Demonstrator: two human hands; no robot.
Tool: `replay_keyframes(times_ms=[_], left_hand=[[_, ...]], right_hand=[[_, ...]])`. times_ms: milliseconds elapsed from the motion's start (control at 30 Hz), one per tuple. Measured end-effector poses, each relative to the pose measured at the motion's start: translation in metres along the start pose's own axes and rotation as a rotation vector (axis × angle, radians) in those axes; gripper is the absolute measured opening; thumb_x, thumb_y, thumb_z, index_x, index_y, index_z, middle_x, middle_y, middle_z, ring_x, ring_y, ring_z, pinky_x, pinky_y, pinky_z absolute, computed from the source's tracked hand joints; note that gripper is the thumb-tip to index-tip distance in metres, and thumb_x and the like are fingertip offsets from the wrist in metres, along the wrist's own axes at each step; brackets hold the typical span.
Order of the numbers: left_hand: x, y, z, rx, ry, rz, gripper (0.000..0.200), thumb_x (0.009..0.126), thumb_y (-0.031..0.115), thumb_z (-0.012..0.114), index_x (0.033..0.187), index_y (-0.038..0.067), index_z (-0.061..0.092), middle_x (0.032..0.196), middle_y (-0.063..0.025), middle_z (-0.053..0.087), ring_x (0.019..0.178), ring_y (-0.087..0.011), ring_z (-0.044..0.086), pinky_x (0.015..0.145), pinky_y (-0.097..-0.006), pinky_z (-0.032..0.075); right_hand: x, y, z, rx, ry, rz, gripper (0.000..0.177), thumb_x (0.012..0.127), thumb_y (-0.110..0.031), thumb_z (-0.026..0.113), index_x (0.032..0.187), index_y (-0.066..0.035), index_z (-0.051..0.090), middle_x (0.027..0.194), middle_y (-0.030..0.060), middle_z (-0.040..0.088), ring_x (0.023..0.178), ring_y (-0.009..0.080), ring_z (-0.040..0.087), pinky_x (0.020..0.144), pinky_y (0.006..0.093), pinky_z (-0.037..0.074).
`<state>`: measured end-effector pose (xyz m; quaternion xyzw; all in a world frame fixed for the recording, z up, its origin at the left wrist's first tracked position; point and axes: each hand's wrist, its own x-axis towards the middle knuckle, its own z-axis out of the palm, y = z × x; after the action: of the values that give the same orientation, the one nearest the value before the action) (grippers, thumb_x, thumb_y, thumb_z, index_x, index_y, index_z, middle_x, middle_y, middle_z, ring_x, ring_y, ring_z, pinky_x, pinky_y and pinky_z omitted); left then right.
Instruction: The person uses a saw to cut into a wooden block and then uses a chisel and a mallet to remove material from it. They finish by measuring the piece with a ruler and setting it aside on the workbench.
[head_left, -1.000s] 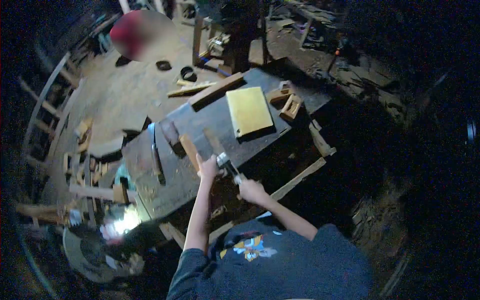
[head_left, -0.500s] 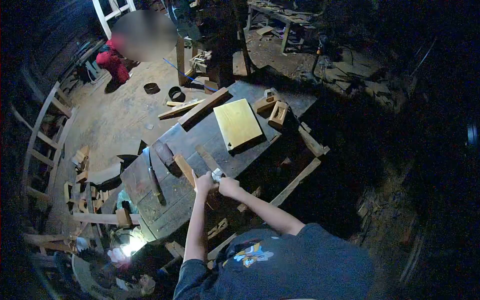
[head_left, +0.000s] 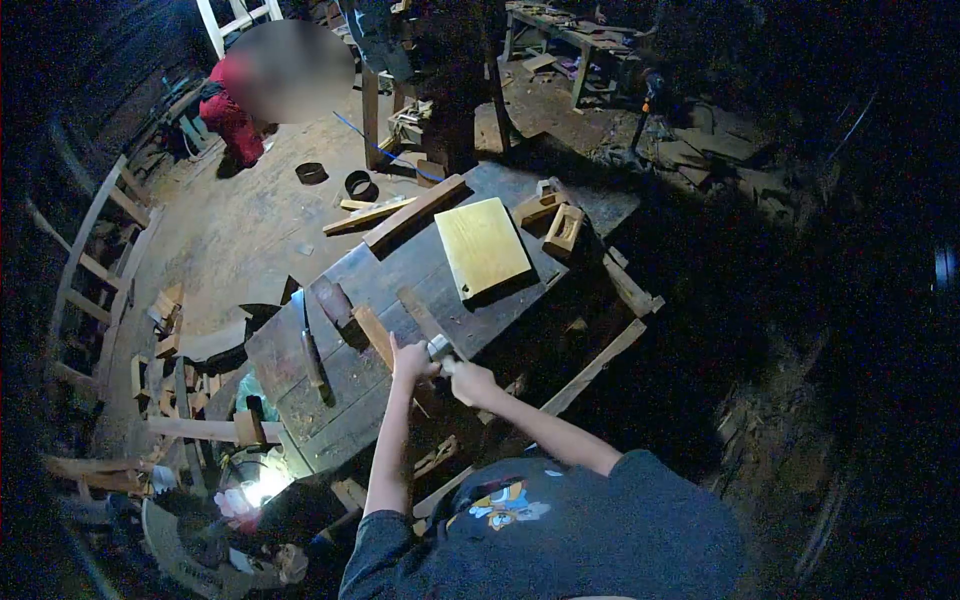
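Observation:
At the near edge of the workbench (head_left: 345, 400), my left hand (head_left: 411, 362) is closed round the lower end of a reddish-brown wooden piece (head_left: 374, 334). My right hand (head_left: 472, 383) is close beside it, a fist round something pale that mostly hides in the fingers. Between the hands shows a small whitish block-like thing (head_left: 438, 346), too small to name. A flat wooden strip (head_left: 424, 315) lies on the bench just beyond it. Left of the hands are a dark brown block (head_left: 335, 302) and a long-bladed tool with a wooden handle (head_left: 314, 366).
A pale yellow board (head_left: 483, 248) lies on the bench, with a wooden hand plane (head_left: 564, 231) to its right and a timber length (head_left: 415, 212) behind. A bright lamp (head_left: 266, 486) shines at lower left. A person in red (head_left: 232, 125) bends over in the background.
My right hand has drawn slightly away from my left, toward my body. The whole view has shifted a little; the bench items lie as before.

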<state>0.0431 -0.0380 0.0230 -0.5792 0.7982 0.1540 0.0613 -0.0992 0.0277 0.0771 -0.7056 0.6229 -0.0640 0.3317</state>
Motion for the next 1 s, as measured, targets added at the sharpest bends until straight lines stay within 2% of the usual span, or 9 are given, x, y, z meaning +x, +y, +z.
replay_keyframes(times_ms=[200, 233, 267, 367, 400, 467, 567, 833, 1000], left_hand=[[0.01, -0.007, 0.007, -0.108, 0.035, -0.125, 0.057, 0.058, 0.055, 0.041, 0.08, 0.004, 0.052, 0.074, -0.0133, 0.056, 0.076, -0.0255, 0.053, 0.087, -0.0529, -0.001], [0.006, -0.007, 0.004, -0.103, 0.179, -0.188, 0.056, 0.058, 0.055, 0.042, 0.078, 0.003, 0.05, 0.071, -0.0148, 0.056, 0.075, -0.027, 0.054, 0.086, -0.0543, 0.001], [0.007, -0.011, 0.003, -0.107, 0.169, -0.184, 0.054, 0.057, 0.053, 0.046, 0.077, 0.003, 0.049, 0.068, -0.0166, 0.055, 0.07, -0.0285, 0.054, 0.086, -0.0547, 0.004], [0.009, -0.011, 0.02, -0.234, 0.279, -0.015, 0.039, 0.052, 0.037, 0.057, 0.073, 0.006, 0.047, 0.067, -0.0131, 0.055, 0.065, -0.0285, 0.053, 0.083, -0.0529, 0.02], [0.008, -0.004, 0.028, -0.18, 0.355, -0.037, 0.031, 0.051, 0.029, 0.058, 0.071, 0.007, 0.048, 0.066, -0.0092, 0.054, 0.067, -0.0245, 0.052, 0.085, -0.0502, 0.02], [-0.012, 0.02, 0.009, 0.228, 0.656, -0.141, 0.011, 0.056, 0.013, 0.053, 0.066, 0.01, 0.049, 0.06, -0.0048, 0.052, 0.068, -0.0178, 0.051, 0.09, -0.0464, 0.014], [-0.016, 0.024, 0.012, 0.182, 0.61, -0.292, 0.008, 0.057, 0.01, 0.051, 0.065, 0.01, 0.05, 0.06, -0.0051, 0.051, 0.068, -0.0187, 0.051, 0.089, -0.0465, 0.015], [-0.007, 0.013, -0.005, 0.033, 0.252, -0.287, 0.014, 0.067, 0.009, 0.043, 0.06, 0.008, 0.056, 0.061, -0.0101, 0.056, 0.06, -0.0221, 0.056, 0.085, -0.046, 0.023], [-0.004, 0.011, -0.001, -0.019, 0.271, -0.271, 0.015, 0.067, 0.01, 0.043, 0.06, 0.007, 0.055, 0.061, -0.0115, 0.056, 0.06, -0.0228, 0.056, 0.085, -0.0459, 0.023]], right_hand=[[0.007, -0.009, -0.013, -0.019, -0.062, 0.004, 0.022, 0.068, -0.012, 0.036, 0.078, 0.002, 0.05, 0.074, 0.0223, 0.053, 0.07, 0.0342, 0.052, 0.062, 0.0425, 0.041], [-0.005, -0.008, -0.019, -0.029, -0.06, 0.008, 0.024, 0.068, -0.013, 0.035, 0.076, 0.003, 0.05, 0.074, 0.0222, 0.053, 0.072, 0.0347, 0.052, 0.063, 0.0424, 0.041], [-0.019, -0.005, -0.026, -0.026, -0.083, 0.028, 0.024, 0.068, -0.013, 0.035, 0.078, 0.001, 0.05, 0.074, 0.0226, 0.052, 0.072, 0.0353, 0.052, 0.063, 0.0426, 0.041], [-0.046, 0.006, -0.032, -0.078, -0.057, -0.016, 0.019, 0.068, -0.014, 0.036, 0.073, -0.001, 0.049, 0.073, 0.0208, 0.053, 0.068, 0.0346, 0.053, 0.058, 0.0422, 0.043], [-0.042, 0.016, -0.023, -0.07, -0.077, 0.024, 0.019, 0.069, -0.014, 0.035, 0.073, -0.001, 0.048, 0.073, 0.0206, 0.053, 0.068, 0.0338, 0.053, 0.057, 0.0434, 0.042], [-0.04, 0.015, -0.022, -0.052, -0.057, 0.052, 0.023, 0.073, -0.016, 0.033, 0.08, 0.002, 0.046, 0.073, 0.021, 0.053, 0.069, 0.035, 0.052, 0.06, 0.0438, 0.041], [-0.037, 0.003, -0.024, -0.034, -0.075, 0.003, 0.025, 0.074, -0.018, 0.033, 0.08, 0.003, 0.045, 0.073, 0.022, 0.052, 0.069, 0.0359, 0.052, 0.062, 0.0435, 0.041], [-0.068, 0.01, -0.024, -0.087, -0.039, 0.026, 0.021, 0.072, -0.019, 0.038, 0.078, 0.0, 0.044, 0.065, 0.0226, 0.052, 0.063, 0.0357, 0.051, 0.058, 0.0436, 0.04], [-0.098, 0.029, -0.032, -0.196, -0.146, 0.092, 0.02, 0.073, -0.018, 0.038, 0.083, -0.001, 0.041, 0.065, 0.0225, 0.052, 0.062, 0.0355, 0.051, 0.056, 0.0436, 0.04]])
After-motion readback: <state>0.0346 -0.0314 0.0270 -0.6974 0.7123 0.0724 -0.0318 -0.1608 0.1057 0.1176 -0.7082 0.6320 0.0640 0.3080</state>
